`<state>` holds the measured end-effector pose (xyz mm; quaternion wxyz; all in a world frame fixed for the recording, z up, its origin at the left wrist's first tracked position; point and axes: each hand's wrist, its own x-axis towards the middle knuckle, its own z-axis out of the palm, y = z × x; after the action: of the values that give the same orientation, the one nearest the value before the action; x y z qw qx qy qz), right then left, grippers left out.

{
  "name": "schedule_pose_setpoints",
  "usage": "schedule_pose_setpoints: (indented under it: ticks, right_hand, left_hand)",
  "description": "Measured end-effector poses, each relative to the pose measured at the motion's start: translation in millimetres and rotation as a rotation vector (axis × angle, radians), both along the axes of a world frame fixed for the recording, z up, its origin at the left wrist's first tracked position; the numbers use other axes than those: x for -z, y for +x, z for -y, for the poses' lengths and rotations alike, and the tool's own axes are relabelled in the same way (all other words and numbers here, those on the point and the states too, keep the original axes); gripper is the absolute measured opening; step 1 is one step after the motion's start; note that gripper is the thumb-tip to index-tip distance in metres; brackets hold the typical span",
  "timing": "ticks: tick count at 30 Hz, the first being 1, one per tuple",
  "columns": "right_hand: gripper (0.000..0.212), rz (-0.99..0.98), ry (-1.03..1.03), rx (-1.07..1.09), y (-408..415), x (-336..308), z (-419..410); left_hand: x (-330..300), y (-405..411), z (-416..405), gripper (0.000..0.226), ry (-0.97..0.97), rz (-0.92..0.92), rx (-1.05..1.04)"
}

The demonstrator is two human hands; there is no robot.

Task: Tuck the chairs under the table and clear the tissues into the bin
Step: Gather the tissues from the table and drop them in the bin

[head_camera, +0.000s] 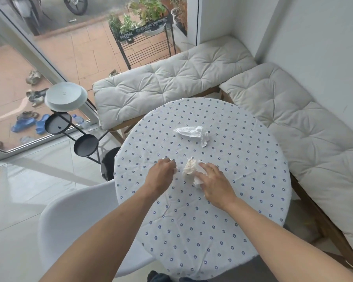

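Tissues: three lie on the round table, which fills the centre and lower middle of the frame under a flower-dotted cloth. One crumpled tissue sits at mid-frame under the right hand; a far tissue, loosely twisted, lies above it toward the table's back edge, untouched; a small scrap shows at the left hand's fingertips.

Why they lie so: they look like litter dropped on the cloth, scattered within arm's reach, so gathering them by hand before any trip to the bin seems the sensible order.

Right hand: fingers loosely spread and laid flat over the near side of the crumpled tissue, pressing it to the cloth, not yet closed round it. I judge it is about to bunch the paper into the palm.

Left hand: curled nearly into a fist, knuckles up, fingertips pinching the small scrap against the table, just beside the crumpled tissue.

Bin: a dark round bin stands on the floor at the table's left edge, middle left of the frame, partly hidden by the tabletop; close enough for a short carry.

Chair: a white shell chair at lower left, its seat partly under the table's edge; whether it is fully tucked I cannot tell.

Progress: clearing seems only begun, with all the tissues on the table.
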<state>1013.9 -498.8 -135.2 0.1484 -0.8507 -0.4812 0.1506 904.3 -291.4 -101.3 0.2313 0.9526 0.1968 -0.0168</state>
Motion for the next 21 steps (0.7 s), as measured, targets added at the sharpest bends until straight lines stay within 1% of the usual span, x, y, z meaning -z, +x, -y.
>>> schedule_pose_setpoints:
  ticks: [3, 5, 7, 11, 13, 16, 18, 21]
  right_hand:
    - [0.070, -0.033, -0.044, -0.070, 6, 7, -8]
    - [0.073, -0.024, -0.045, -0.084, 12, 12, -14]
    - [0.068, -0.025, -0.033, -0.084, 14, 16, -20]
    - [0.049, -0.048, 0.051, -0.089, 16, 20, -20]
    - [0.046, -0.057, 0.100, -0.045, 16, 21, -17]
    - [0.032, -0.052, 0.139, -0.008, 17, 23, -12]
    - [0.032, -0.030, 0.145, 0.004, 16, 24, -7]
    - [0.032, -0.034, 0.174, 0.031, 14, 25, 4]
  left_hand:
    - [-5, 17, -8, 0.011, 0.015, 0.047, 0.011]
    - [-7, 31, -14, 0.009, 0.025, 0.069, 0.025]
    - [-7, 47, -20, 0.008, 0.033, 0.069, 0.037]
    - [-3, 80, -29, 0.010, 0.014, 0.068, 0.033]
    - [-1, 98, -30, 0.013, 0.011, 0.067, 0.041]
    - [3, 122, -28, 0.014, 0.027, 0.051, 0.058]
    - [7, 136, -24, 0.024, 0.073, 0.001, 0.074]
    - [15, 150, -16, 0.054, 0.158, -0.098, 0.106]
